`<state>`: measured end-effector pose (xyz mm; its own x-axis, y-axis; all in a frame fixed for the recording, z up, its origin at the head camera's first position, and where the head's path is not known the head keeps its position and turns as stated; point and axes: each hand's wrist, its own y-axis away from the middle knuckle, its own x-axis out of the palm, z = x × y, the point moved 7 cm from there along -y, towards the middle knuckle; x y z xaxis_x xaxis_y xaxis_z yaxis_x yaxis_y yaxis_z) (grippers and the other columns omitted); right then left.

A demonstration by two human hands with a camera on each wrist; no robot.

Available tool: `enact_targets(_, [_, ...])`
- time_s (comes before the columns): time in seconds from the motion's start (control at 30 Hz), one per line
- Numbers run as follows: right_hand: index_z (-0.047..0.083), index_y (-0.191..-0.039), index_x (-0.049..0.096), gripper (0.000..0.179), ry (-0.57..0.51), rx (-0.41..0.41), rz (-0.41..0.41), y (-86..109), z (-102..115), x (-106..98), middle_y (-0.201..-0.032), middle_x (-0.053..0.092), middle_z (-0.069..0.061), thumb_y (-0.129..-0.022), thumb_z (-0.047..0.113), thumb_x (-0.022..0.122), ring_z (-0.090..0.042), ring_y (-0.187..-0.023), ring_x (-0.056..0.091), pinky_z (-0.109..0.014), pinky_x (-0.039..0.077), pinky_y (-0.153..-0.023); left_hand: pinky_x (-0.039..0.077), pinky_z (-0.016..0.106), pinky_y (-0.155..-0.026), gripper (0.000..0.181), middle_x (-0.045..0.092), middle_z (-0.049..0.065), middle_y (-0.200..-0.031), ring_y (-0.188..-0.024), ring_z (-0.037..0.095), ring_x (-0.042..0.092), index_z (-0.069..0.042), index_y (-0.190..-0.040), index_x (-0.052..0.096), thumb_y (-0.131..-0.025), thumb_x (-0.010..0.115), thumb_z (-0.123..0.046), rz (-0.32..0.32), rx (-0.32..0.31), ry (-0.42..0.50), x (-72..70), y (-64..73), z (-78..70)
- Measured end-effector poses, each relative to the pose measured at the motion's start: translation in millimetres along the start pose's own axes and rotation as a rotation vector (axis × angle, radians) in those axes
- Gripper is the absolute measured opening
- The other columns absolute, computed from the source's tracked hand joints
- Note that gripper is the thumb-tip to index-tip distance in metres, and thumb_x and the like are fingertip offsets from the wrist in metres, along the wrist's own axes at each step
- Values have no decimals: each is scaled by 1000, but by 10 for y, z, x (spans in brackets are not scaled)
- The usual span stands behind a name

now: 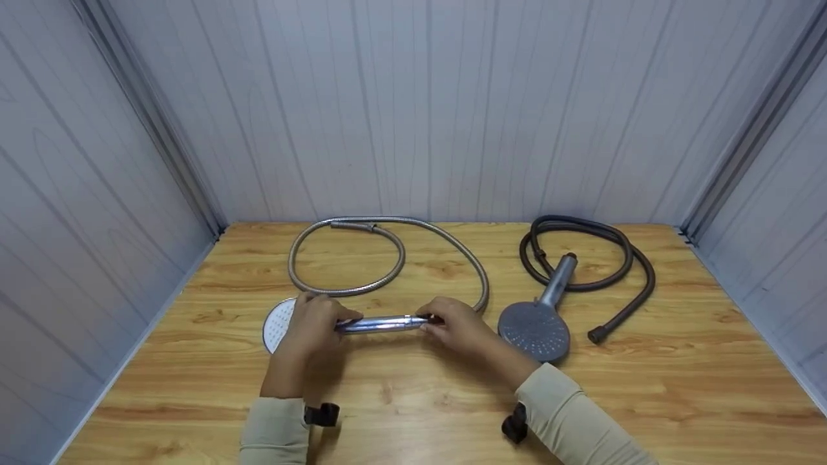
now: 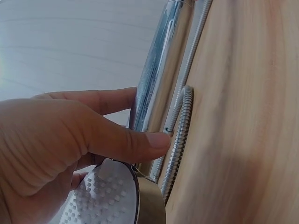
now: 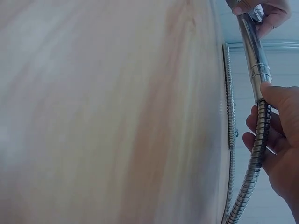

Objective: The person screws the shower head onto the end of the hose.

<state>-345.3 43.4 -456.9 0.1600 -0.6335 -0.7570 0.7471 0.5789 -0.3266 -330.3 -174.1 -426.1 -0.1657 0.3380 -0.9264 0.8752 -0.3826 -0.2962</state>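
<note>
On the left is the round white face of the shiny shower head, full of little bumps. It looks hard and should not bend, but a bad drop might chip it. Next comes the left hand, with its thumb and fingers curled round the handle near the face. That is a good place to hold, since the head end is likely the heavier one. The smooth handle seems held just over the worktop, between the two hands, and may slip if fingers are wet. At its far end the right hand pinches the spot where the silver hose meets it; I cannot tell if that join is tight. The hose is bendy and may tug, so gripping close to its end is best. Farther right lie a grey shower head and a dark hose
</note>
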Motion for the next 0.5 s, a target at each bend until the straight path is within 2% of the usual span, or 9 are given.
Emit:
enact_targets(0.23, [5, -108, 70, 18, 17, -54, -27, -5, 4, 15, -100, 65, -6, -91, 8, 67, -19, -91, 63, -32, 53, -80, 31, 52, -100, 42, 73, -6, -84, -84, 18, 61, -22, -100, 80, -69, 76, 6, 45, -45, 14, 63, -9, 32])
enact_targets(0.43, [6, -112, 69, 19, 59, -48, 21, -25, -15, 30, -102, 67, -6, -93, 11, 65, -18, -94, 62, -33, 52, -82, 33, 53, -97, 39, 74, -3, -86, -85, 20, 61, -20, -100, 80, -73, 73, 7, 22, -23, 24, 73, -4, 19])
enact_targets(0.5, [5, -112, 69, 19, 66, -51, 40, -38, -15, 35, -103, 67, -7, -94, 9, 64, -19, -95, 63, -34, 52, -83, 33, 54, -95, 35, 74, -3, -86, -85, 20, 61, -20, -99, 80, -74, 75, 4, 15, -14, 23, 81, 5, 12])
